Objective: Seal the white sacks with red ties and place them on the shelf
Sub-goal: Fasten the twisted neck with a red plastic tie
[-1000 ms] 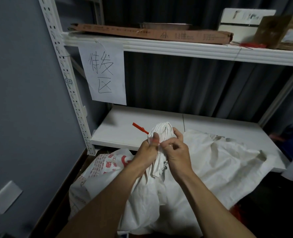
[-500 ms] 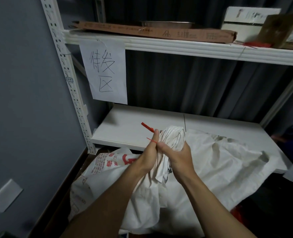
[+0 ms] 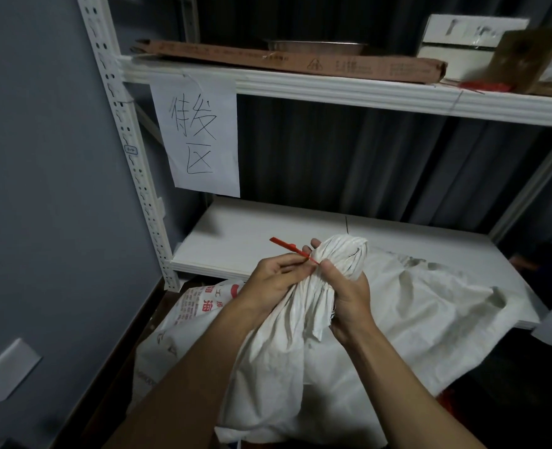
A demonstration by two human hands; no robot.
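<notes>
A white sack (image 3: 277,361) stands in front of me with its mouth gathered into a bunch (image 3: 342,254). My right hand (image 3: 345,293) grips the bunched neck just below the top. A red tie (image 3: 289,247) sticks out to the upper left from the neck, and my left hand (image 3: 277,280) pinches it close to the neck. A second white sack (image 3: 430,306) lies slumped on the lower shelf (image 3: 235,241) to the right. Another sack with red print (image 3: 184,319) sits low on the left.
A white metal rack has a perforated post (image 3: 132,163) at left and an upper shelf (image 3: 333,89) carrying a flat cardboard box (image 3: 300,61), boxes and more red ties (image 3: 488,86). A handwritten paper sign (image 3: 203,137) hangs from it. A grey wall (image 3: 41,189) stands left.
My right hand slid from pinching the top of the bunch to gripping the neck below it. My left hand moved from the neck onto the red tie. The bunch shifted right.
</notes>
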